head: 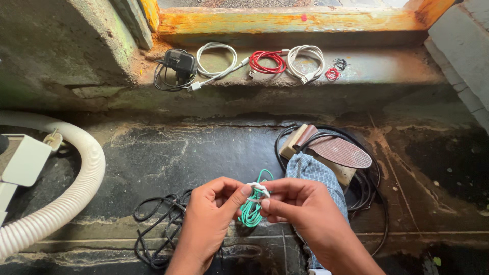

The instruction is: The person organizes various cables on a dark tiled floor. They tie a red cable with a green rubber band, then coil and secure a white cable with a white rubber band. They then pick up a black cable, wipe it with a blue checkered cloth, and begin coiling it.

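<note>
Green cable coil [250, 211]: middle covered by both hands' fingers, so how the white tie [259, 188] closes can't be seen. Both forearms cut by bottom edge. Black cord [158, 231] runs under left hand [209, 224]. White corrugated hose [76, 188] and white box [23, 160] cut by left edge. Tiny red and black coils [336, 70] on ledge too small to identify.

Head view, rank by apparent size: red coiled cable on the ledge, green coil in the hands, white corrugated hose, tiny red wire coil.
1. White corrugated hose
2. Green coil, though nearness to the camera inflates it
3. Red coiled cable, farther away, so its order against the green coil is unsure
4. Tiny red wire coil
</note>
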